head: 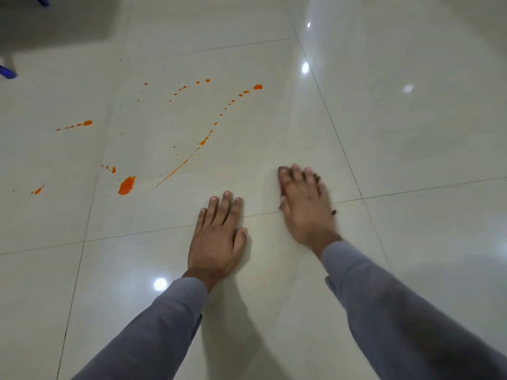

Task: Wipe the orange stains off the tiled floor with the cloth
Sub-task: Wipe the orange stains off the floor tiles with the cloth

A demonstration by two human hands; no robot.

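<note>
Orange stains lie scattered over the glossy cream tiled floor (274, 138): a large blob (126, 185), a thin streak (175, 171), a dotted trail up to a spot (258, 87), and smaller marks (87, 123) at the left. My left hand (218, 237) rests flat on the floor, fingers straight, holding nothing. My right hand (304, 204) presses flat on a cloth (281, 189), of which only a reddish edge shows by the thumb side. The hand is blurred. Both hands are to the right of the stains.
A grey piece of furniture (52, 20) with blue parts (8, 72) stands at the upper left. Tile joints cross the floor. Bright light reflections dot the tiles. A small dark bit (334, 212) lies beside my right wrist.
</note>
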